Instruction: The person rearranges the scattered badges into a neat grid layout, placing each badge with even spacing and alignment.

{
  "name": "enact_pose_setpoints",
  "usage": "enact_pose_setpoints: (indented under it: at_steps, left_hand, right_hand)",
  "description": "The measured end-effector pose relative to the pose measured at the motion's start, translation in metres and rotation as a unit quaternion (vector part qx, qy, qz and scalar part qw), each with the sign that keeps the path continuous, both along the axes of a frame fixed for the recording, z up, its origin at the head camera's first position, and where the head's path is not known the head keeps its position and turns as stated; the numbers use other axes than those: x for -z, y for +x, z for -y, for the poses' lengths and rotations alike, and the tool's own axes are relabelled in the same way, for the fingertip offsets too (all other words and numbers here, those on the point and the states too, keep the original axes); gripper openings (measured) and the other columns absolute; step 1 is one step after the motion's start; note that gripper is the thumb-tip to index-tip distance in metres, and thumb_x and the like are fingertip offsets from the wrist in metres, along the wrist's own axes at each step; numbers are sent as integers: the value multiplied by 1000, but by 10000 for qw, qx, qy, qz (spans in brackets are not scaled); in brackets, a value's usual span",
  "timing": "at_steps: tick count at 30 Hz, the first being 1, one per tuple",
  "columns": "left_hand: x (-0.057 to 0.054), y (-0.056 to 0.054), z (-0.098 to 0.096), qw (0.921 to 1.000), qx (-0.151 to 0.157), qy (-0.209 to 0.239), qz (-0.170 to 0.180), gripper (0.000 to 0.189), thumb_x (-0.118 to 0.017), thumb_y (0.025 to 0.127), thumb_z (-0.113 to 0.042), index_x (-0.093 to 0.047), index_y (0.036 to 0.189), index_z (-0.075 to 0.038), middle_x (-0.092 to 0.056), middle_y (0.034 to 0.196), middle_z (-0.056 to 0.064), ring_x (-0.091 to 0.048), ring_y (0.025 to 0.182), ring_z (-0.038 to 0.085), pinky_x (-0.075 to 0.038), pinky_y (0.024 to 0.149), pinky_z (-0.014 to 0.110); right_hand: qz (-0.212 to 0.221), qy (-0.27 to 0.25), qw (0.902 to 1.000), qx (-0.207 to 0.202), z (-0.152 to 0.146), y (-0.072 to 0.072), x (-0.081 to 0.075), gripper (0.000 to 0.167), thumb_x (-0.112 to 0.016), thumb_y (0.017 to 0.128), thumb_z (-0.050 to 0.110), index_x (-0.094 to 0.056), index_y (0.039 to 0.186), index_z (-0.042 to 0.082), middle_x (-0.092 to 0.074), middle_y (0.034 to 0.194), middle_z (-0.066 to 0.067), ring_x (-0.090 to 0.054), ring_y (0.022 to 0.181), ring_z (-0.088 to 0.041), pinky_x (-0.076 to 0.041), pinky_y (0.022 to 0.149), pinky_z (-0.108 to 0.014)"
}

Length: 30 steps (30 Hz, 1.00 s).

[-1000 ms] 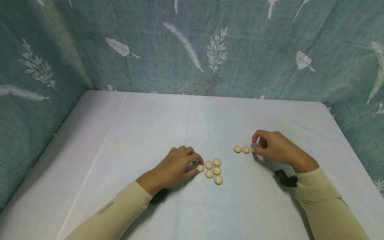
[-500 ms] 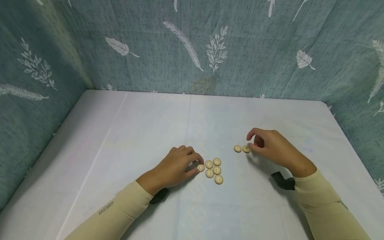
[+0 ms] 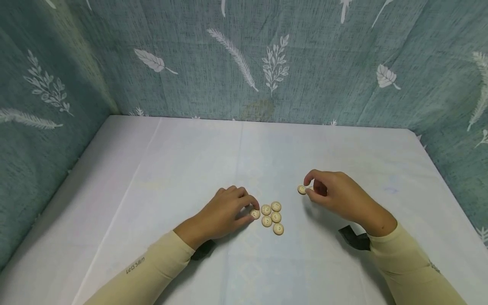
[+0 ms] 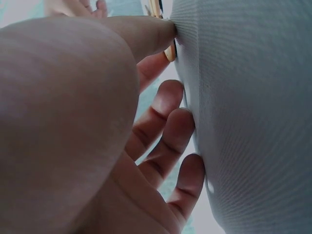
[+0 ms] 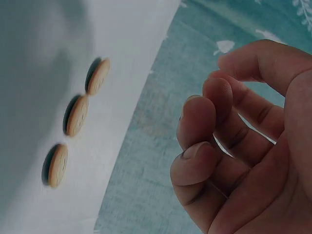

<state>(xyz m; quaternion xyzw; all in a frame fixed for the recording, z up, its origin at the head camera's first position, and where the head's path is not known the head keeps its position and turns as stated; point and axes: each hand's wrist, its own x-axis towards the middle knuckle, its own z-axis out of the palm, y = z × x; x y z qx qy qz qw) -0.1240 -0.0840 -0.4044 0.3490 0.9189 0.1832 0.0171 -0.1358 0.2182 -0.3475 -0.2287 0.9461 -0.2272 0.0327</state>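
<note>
1. Left sleeve (image 3: 160,258): dark lettering (image 3: 135,265) along the forearm appears to read "LetsSlim", the print being small and slightly blurred.
2. Right sleeve (image 3: 409,264): a dark mark (image 3: 433,266) by its outer edge, too small and foreshortened to read.
3. Round pale buttons (image 3: 276,217): small dark marks on their faces, too fine to make out.
</note>
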Motion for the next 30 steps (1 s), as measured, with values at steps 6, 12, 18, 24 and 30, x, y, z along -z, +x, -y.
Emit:
enact_pose_setpoints:
  at_steps: [6,12,18,24,30]
  left_hand:
    - [0,0,0,10000,23,13,-85,19,-74,91,-32,-70,110,-28,-62,99,-8,-53,90,12,-41,80,35]
    - [1,0,0,10000,31,20,8,19,-73,91,-31,-70,110,-28,-62,99,-8,-53,90,12,-42,80,36]
    - [-1,0,0,10000,-10,36,-39,19,-73,91,-31,-70,110,-28,-62,99,-8,-53,90,11,-41,80,35]
    - [-1,1,-1,10000,-14,7,57,19,-73,91,-31,-70,109,-28,-62,99,-9,-53,90,11,-41,80,35]
    - [1,0,-1,10000,-22,35,-71,19,-74,90,-32,-70,108,-29,-61,98,-9,-53,89,11,-41,79,35]
  right_hand:
    - [-274,-5,9994,-231,8,4,3,11,-68,89,10,-66,98,15,-50,65,11,-43,59,-4,-40,57,-23]
    - [-356,-12,9984,-432,15,8,7,11,-70,88,9,-67,97,14,-52,68,12,-44,62,-2,-41,59,-22]
    - [-474,-18,9973,-555,20,10,11,12,-70,87,9,-67,97,14,-51,68,13,-44,62,-1,-42,60,-22]
    - [-460,75,9968,-654,24,12,16,12,-70,87,12,-67,98,14,-49,67,15,-42,59,1,-41,58,-21]
    - [-433,184,9962,-728,29,14,20,12,-71,87,12,-66,98,16,-49,67,14,-42,60,0,-40,58,-21]
